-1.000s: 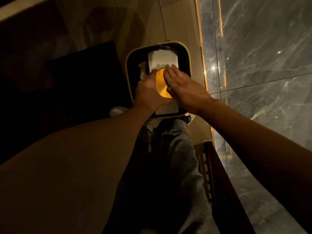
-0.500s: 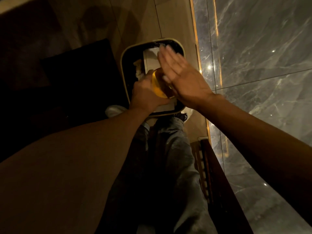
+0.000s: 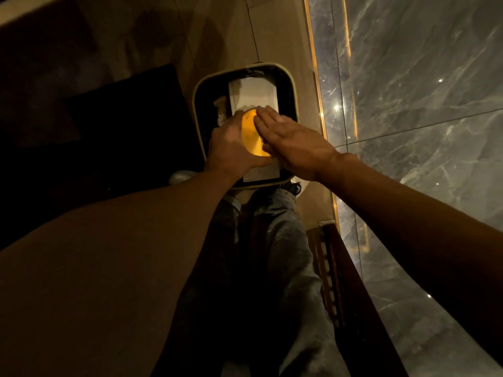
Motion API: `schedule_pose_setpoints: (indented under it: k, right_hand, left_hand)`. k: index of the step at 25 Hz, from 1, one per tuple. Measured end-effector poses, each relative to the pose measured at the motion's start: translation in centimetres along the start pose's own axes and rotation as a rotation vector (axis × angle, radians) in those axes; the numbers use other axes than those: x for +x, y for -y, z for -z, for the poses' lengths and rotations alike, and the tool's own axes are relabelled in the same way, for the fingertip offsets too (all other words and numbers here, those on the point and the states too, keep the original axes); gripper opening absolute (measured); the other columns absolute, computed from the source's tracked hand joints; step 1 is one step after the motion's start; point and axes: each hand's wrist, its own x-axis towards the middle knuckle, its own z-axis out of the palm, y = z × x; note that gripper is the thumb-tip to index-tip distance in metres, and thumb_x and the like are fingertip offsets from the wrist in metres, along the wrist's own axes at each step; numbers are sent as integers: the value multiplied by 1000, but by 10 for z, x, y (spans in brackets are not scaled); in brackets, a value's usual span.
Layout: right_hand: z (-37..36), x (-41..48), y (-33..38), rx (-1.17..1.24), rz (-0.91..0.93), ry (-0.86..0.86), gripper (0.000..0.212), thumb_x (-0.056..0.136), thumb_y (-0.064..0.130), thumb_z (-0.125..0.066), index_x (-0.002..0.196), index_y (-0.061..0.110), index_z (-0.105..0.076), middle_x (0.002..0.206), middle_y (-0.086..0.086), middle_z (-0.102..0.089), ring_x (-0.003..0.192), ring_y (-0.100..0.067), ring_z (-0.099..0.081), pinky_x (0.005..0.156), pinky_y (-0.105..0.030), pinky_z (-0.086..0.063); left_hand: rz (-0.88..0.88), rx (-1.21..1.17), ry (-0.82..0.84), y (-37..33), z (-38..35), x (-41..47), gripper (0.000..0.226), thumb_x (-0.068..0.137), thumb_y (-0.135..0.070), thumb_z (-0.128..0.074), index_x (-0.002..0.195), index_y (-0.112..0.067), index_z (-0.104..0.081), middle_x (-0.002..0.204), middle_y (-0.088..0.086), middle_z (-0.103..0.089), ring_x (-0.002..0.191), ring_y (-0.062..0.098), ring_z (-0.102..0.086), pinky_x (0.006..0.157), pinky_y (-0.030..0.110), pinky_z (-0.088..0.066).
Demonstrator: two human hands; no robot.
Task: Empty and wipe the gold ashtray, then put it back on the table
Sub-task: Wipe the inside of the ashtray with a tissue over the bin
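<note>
The gold ashtray (image 3: 250, 134) is held turned over above a dark waste bin (image 3: 290, 85) with a pale rim. My left hand (image 3: 231, 145) grips the ashtray from the left side. My right hand (image 3: 292, 142) lies flat, fingers together, against the ashtray's upturned bottom. White paper (image 3: 253, 91) lies inside the bin under the ashtray. The ashtray's inside is hidden.
The bin stands on a tan tiled floor (image 3: 277, 36), next to a grey marble wall (image 3: 422, 77) with a lit gold strip. A dark mat (image 3: 122, 118) lies to the left. My jeans legs (image 3: 272, 240) and a dark wooden piece (image 3: 340, 268) are below.
My right hand was lifted off the ashtray half a second ago and has come back down flat onto its bottom. My left hand keeps its grip over the bin.
</note>
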Motion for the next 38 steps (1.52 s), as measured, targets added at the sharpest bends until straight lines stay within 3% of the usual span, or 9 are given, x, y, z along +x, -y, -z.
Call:
schedule_pose_setpoints:
  k: [3,10,13,18,22,29,33,36,38]
  right_hand:
    - [5,2,9,15,-25,-196,55,106,25,-32,153,4,-12,162,-17,-11,151,-28,-7,122,-35,-6]
    - [3,8,10,17,-37,-217,54,105,27,-31,152,2,-17,161,-19,-17,151,-30,-12,122,-36,-8]
    - [-2,6,6,19,9,-75,57,104,26,-35,152,2,-17,161,-21,-17,151,-33,-12,124,-44,-13]
    - [10,5,9,12,-32,-297,55,104,24,-33,152,2,-16,161,-18,-16,150,-27,-8,123,-37,-6]
    - [-5,1,-5,3,-1,56,58,104,26,-35,153,5,-12,163,-17,-10,152,-30,-6,124,-36,-4]
    - [7,0,5,20,-50,-310,55,106,28,-28,152,3,-13,161,-10,-4,150,-22,-2,124,-35,-5]
    - [1,0,3,61,-7,-24,58,104,30,-30,153,4,-12,163,-17,-10,152,-29,-5,124,-47,-14]
    - [10,6,9,19,-3,-229,55,105,26,-32,152,4,-15,162,-17,-15,151,-26,-8,123,-39,-12]
    - [9,9,9,22,10,-164,55,105,26,-32,152,4,-14,162,-18,-13,151,-29,-8,124,-42,-12]
  left_hand:
    - [-8,-26,-11,1,1,0,88,51,-37,-94,128,-12,-58,118,9,-71,107,22,-67,90,33,-55]
    - [-64,-3,-15,-2,0,5,82,53,-30,-94,123,-4,-60,112,13,-73,104,25,-69,84,22,-50]
    - [-42,3,1,-3,-1,5,84,53,-29,-94,126,-7,-59,116,12,-71,105,18,-65,83,15,-43]
    - [-40,-8,9,-5,1,5,82,49,-36,-94,120,-9,-61,112,10,-73,104,24,-68,89,33,-54]
    - [-10,26,11,-5,3,3,92,52,-38,-95,132,-14,-56,122,6,-70,111,22,-65,93,31,-51]
    - [-9,36,31,-8,9,6,95,45,-56,-85,126,-16,-58,119,5,-71,109,22,-66,90,36,-54]
    - [-16,72,60,-5,9,3,98,47,-49,-91,131,-14,-56,123,7,-70,113,24,-65,93,37,-53]
    - [-27,11,37,-3,9,-2,95,44,-58,-82,122,-9,-61,116,10,-72,109,26,-67,89,37,-55]
    - [-5,24,50,-3,9,-1,90,48,-48,-90,123,-10,-60,118,9,-71,110,26,-66,89,32,-52]
